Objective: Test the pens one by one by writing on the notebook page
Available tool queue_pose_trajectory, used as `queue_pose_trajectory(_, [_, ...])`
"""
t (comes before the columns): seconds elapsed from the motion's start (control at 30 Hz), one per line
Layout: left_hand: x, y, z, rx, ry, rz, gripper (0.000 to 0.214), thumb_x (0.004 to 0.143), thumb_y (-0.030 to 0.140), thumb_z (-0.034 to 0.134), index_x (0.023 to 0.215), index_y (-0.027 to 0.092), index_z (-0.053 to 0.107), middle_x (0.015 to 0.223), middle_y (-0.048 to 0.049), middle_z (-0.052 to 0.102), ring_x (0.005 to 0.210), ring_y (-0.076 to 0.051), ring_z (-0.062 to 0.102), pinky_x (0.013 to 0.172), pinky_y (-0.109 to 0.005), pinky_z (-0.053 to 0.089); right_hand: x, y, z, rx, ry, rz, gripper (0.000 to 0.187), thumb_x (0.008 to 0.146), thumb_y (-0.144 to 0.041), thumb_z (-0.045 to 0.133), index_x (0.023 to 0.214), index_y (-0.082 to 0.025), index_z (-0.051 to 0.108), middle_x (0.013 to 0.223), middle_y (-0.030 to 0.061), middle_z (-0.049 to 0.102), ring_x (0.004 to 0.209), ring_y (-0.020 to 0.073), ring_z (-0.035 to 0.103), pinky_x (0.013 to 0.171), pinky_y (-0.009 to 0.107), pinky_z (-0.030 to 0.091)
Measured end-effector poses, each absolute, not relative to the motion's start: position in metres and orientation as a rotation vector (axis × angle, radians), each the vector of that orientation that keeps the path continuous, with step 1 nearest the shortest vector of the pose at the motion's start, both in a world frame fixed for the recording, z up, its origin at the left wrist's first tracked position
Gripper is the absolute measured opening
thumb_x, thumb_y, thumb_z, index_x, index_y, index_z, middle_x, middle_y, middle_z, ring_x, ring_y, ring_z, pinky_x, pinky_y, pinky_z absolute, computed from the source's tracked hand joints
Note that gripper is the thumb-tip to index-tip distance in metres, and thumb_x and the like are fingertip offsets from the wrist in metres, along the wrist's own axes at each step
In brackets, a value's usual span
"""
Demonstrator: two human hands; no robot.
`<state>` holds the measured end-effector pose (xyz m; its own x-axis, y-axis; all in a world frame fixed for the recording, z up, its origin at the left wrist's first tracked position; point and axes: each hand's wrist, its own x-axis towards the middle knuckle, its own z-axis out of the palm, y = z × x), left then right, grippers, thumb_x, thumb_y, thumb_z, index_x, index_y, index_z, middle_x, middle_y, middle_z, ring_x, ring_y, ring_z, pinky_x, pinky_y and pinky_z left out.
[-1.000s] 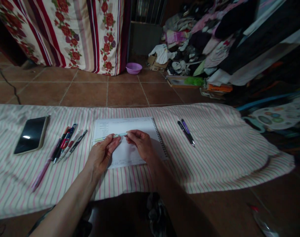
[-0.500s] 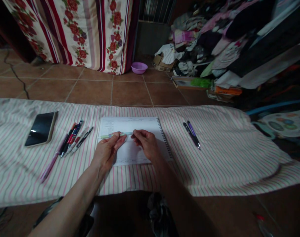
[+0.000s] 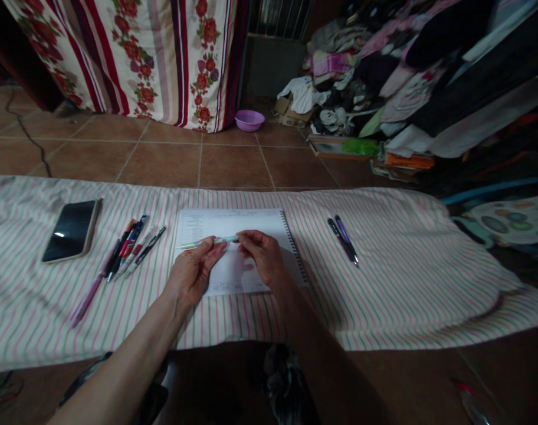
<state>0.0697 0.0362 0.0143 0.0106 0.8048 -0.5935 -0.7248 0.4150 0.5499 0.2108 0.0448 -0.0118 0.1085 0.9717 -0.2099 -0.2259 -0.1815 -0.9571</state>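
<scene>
A slim pale green and light blue pen (image 3: pixel 190 245) lies level between my two hands, above an open spiral notebook (image 3: pixel 242 277). My left hand (image 3: pixel 197 265) pinches the pen around its middle, the green end sticking out to the left. At the light blue end, the fingertips of my right hand (image 3: pixel 262 254) are closed on the pen's tip. The notebook's page carries faint printed lines, and its coil runs down the right side. My fingers hide parts of the pen.
Left of the notebook lies a group of several pens (image 3: pixel 127 251), with a smartphone (image 3: pixel 71 231) beyond them. Two pens (image 3: pixel 343 241) rest to the right. Everything sits on a striped cloth (image 3: pixel 406 265). A purple basin (image 3: pixel 250 120) and piled clothes (image 3: pixel 340 65) are on the floor behind.
Both hands keep hold of the pen in nearly the same place. My right fingers have shifted very slightly at its blue end.
</scene>
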Motion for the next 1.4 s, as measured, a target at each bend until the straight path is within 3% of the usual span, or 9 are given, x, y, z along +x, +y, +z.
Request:
queue_pose_trajectory(0.17, [0.0694,0.0358,0.0146,0.138,1.003,1.227,0.017,0.083,-0.001,0.046,0.074,0.002,0.061,0.069,-0.0114,0.067,0.064,-0.015,0.069,0.062,-0.018,0.057,0.2112,0.0421,-0.0078,-1.267,-0.860,1.378,0.025,0.064,-0.041,0.069,0.075,-0.018,0.067,0.071,0.0022,0.068,0.060,0.0110,0.059,0.048,0.021,0.041])
queue_pose_trajectory(0.33, [0.0701,0.0349,0.0163,0.171,1.031,1.221,0.018,0.083,0.000,0.047,0.073,0.002,0.062,0.069,-0.0110,0.067,0.066,-0.015,0.069,0.064,-0.018,0.057,0.2107,0.0415,-0.0088,-1.304,-0.901,1.363,0.031,0.067,-0.046,0.066,0.062,-0.015,0.063,0.061,0.0027,0.064,0.047,0.0080,0.050,0.040,0.020,0.033])
queue_pose_trajectory(0.7, [0.0704,0.0339,0.0176,0.129,1.029,1.238,0.018,0.081,-0.001,0.048,0.073,0.004,0.063,0.069,-0.0096,0.067,0.065,-0.015,0.069,0.064,-0.019,0.058,0.2109,0.0429,-0.0066,-1.281,-0.893,1.338,0.017,0.064,-0.033,0.069,0.060,-0.017,0.066,0.058,0.0003,0.063,0.050,0.0078,0.047,0.048,0.022,0.039])
queue_pose_trajectory(1.07, [0.0673,0.0344,0.0151,0.147,1.045,1.238,0.018,0.082,-0.002,0.047,0.074,0.003,0.062,0.069,-0.0098,0.067,0.064,-0.015,0.068,0.062,-0.018,0.057,0.2109,0.0424,-0.0097,-1.211,-0.864,1.435,0.022,0.063,-0.038,0.071,0.071,-0.018,0.067,0.072,0.0022,0.068,0.060,0.0091,0.055,0.052,0.020,0.042])
queue_pose_trajectory(1.2, [0.0680,0.0341,0.0139,0.152,1.038,1.240,0.017,0.081,-0.002,0.048,0.073,0.004,0.063,0.070,-0.0098,0.068,0.065,-0.014,0.068,0.064,-0.019,0.057,0.2111,0.0422,-0.0112,-1.260,-0.874,1.433,0.031,0.064,-0.047,0.068,0.062,-0.016,0.064,0.066,0.0033,0.066,0.051,0.0079,0.050,0.042,0.020,0.034])
queue_pose_trajectory(1.4, [0.0693,0.0338,0.0138,0.130,1.023,1.251,0.013,0.079,-0.002,0.053,0.075,0.005,0.063,0.071,-0.0082,0.068,0.066,-0.015,0.069,0.065,-0.020,0.058,0.2113,0.0429,-0.0080,-1.285,-0.903,1.377,0.025,0.062,-0.040,0.070,0.057,-0.016,0.063,0.057,0.0009,0.063,0.045,0.0068,0.043,0.041,0.021,0.032])
